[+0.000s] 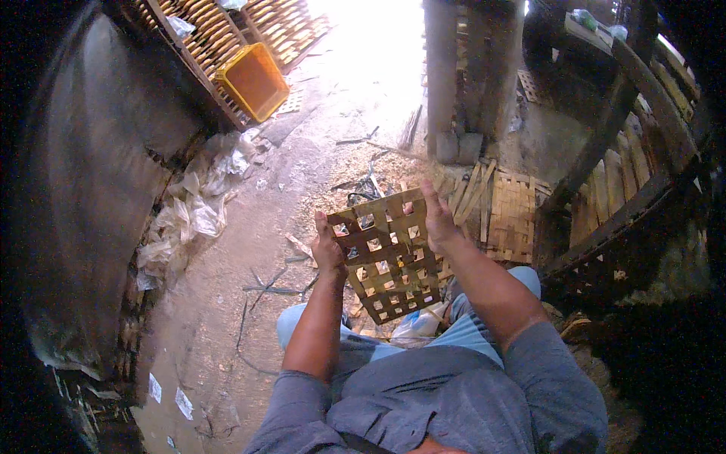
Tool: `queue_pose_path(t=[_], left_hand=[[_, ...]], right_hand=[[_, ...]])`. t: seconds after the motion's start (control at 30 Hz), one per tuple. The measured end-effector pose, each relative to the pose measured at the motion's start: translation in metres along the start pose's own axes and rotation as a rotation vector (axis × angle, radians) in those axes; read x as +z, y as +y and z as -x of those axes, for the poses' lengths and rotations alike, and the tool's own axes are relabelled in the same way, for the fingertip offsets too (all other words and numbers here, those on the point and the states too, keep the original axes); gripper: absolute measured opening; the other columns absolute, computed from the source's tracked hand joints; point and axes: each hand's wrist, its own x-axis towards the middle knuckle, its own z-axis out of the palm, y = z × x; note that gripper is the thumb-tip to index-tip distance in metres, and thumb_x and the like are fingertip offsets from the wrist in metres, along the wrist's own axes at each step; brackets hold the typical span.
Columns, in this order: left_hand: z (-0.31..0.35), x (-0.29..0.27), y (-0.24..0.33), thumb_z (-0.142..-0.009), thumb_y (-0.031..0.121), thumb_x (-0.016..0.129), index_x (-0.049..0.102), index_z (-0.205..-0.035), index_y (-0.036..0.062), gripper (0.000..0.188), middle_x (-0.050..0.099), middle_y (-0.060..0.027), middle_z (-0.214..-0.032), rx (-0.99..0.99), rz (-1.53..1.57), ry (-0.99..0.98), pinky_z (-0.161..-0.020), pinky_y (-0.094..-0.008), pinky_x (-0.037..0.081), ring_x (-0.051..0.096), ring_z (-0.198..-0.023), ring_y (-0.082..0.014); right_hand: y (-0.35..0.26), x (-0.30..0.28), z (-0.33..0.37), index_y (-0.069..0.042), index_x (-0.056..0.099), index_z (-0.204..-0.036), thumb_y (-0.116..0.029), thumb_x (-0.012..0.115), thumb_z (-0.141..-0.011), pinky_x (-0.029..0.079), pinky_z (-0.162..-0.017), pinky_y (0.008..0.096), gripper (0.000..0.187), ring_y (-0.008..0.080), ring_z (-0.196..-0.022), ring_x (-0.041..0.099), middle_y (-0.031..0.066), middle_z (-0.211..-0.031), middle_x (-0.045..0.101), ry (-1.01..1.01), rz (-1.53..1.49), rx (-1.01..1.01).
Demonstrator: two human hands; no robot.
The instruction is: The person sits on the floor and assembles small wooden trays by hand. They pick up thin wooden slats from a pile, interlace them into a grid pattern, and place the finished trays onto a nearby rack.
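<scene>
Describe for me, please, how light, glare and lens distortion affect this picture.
In the head view, bright glare washes out the top middle; in the head view, deep shadow hides detail at lower right; in the head view, the fisheye bends the slatted frame at right; in the head view, the woven panel reads fairly clearly.

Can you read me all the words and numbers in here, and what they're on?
There are none I can read.
White scraps on the floor: any marks are too small and blurred.
Plastic bag by the legs: too blurred to tell.
Woven panel in both hands: no writing visible.
</scene>
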Motion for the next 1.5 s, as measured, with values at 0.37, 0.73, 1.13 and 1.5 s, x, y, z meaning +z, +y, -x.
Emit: queue_pose_path(t=[0.37,0.73,1.13,1.5], left_hand=[[-0.004,0.007,-0.018,-0.087,0.066,0.057,0.061,-0.074,0.0078,0.06,0.054,-0.0026,-0.068,0.027,-0.127,0.132,-0.059,-0.0318,0.045,0.055,-0.062,-0.0156],[-0.044,-0.037,-0.03,-0.092,0.067,0.045,0.06,-0.108,0.0037,0.067,0.06,-0.0068,-0.078,0.574,-0.59,0.037,-0.059,-0.0342,0.048,0.055,-0.065,-0.017],[0.111,0.052,0.084,-0.088,0.077,0.032,0.055,-0.077,0.0082,0.073,0.06,-0.0134,-0.079,1.465,-0.178,-0.794,-0.077,-0.0432,0.05,0.059,-0.08,-0.031],[0.13,0.013,0.039,-0.095,0.061,0.045,0.027,-0.148,0.0118,0.075,0.058,-0.0139,-0.124,-0.142,-0.012,-0.803,-0.078,-0.0353,0.052,0.06,-0.103,-0.023]], right_hand=[[0.053,-0.014,-0.027,-0.006,0.063,-0.1,-0.059,0.047,-0.096,0.046,-0.074,0.0306,0.055,0.012,-0.079,0.058,0.0036,-0.081,0.063,0.151,0.04,-0.127],[0.011,-0.014,0.003,-0.001,0.054,-0.115,-0.055,0.046,-0.098,0.047,-0.085,0.0312,0.058,0.0138,-0.1,0.055,0.0125,-0.11,0.059,0.106,0.154,-0.42],[-0.089,-0.045,0.112,-0.001,0.057,-0.12,-0.055,0.057,-0.09,0.055,-0.083,0.041,0.061,0.0268,-0.088,0.068,0.0139,-0.106,0.067,-0.437,-0.748,0.106],[-0.106,-0.094,0.132,-0.006,0.04,-0.142,-0.01,0.068,-0.079,0.049,-0.095,0.0392,0.069,0.0221,-0.113,0.058,0.0097,-0.128,0.058,-0.303,0.18,-0.378]])
